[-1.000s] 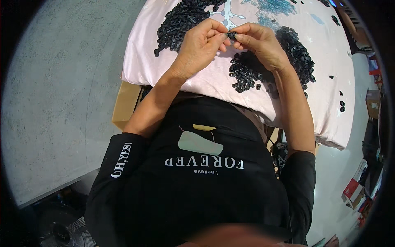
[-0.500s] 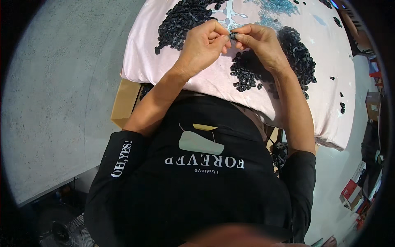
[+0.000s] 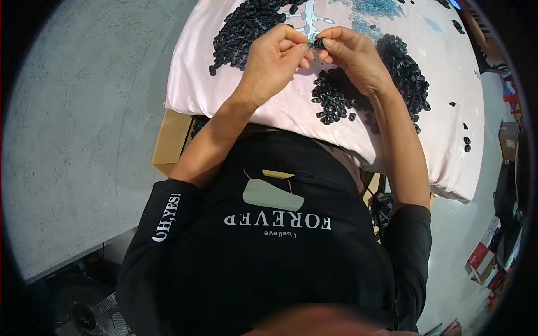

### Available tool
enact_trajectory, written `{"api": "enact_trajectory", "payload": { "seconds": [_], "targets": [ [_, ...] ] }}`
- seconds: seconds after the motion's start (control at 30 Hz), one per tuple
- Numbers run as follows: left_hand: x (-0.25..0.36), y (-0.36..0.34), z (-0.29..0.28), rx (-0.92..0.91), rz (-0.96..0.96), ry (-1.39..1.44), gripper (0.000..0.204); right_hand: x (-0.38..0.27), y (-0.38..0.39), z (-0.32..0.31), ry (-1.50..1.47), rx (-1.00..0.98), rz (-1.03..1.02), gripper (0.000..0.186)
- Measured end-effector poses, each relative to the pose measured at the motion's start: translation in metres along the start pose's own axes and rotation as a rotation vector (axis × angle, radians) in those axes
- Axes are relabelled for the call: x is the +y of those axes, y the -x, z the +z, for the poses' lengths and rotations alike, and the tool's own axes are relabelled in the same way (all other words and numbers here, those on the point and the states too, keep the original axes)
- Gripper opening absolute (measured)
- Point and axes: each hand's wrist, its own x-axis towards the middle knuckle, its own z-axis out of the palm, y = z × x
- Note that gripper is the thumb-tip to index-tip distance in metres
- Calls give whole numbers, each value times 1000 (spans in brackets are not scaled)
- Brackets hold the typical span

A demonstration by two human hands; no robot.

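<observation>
My left hand (image 3: 274, 63) and my right hand (image 3: 357, 60) meet above the pink cloth, fingertips almost touching. Between the thumb and forefinger of the right hand is a small black plastic part (image 3: 319, 43). The left thumb and forefinger are pinched right beside it; whatever they hold is too small to make out. To the left lies a large heap of black plastic parts (image 3: 241, 39), and another heap of black parts (image 3: 406, 70) is right of my right hand. Smaller black pieces (image 3: 332, 99) are spread below the hands. Beyond them lie tiny teal, see-through pieces (image 3: 376, 12).
The pink cloth (image 3: 224, 95) covers the work surface, with a few stray black parts (image 3: 467, 144) at its right side. A cardboard box (image 3: 170, 143) stands under the left edge. On the floor at lower left is a fan (image 3: 84, 316). Boxes (image 3: 481, 257) line the right.
The fingertips have drawn slightly apart, and a small gap shows between the left fingers and the black part. That part stays in the right fingers. The arms have barely moved.
</observation>
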Motion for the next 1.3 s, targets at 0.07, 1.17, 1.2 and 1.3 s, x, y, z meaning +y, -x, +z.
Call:
{"api": "enact_trajectory", "payload": {
  "seconds": [0.07, 1.17, 1.2, 1.3],
  "targets": [
    [0, 1, 0, 6, -1, 1, 7, -1, 0, 0, -11, -11, -4, 17],
    [1, 2, 4, -2, -25, -89, 4, 1, 1, 5, 108, 12, -70, 14],
    [2, 3, 5, 2, -26, -114, 4, 1, 1, 5, 101, 20, -66, 14],
    [6, 5, 4, 7, -15, -171, 2, -1, 2, 8, 110, 34, -60, 14]
  ]
}}
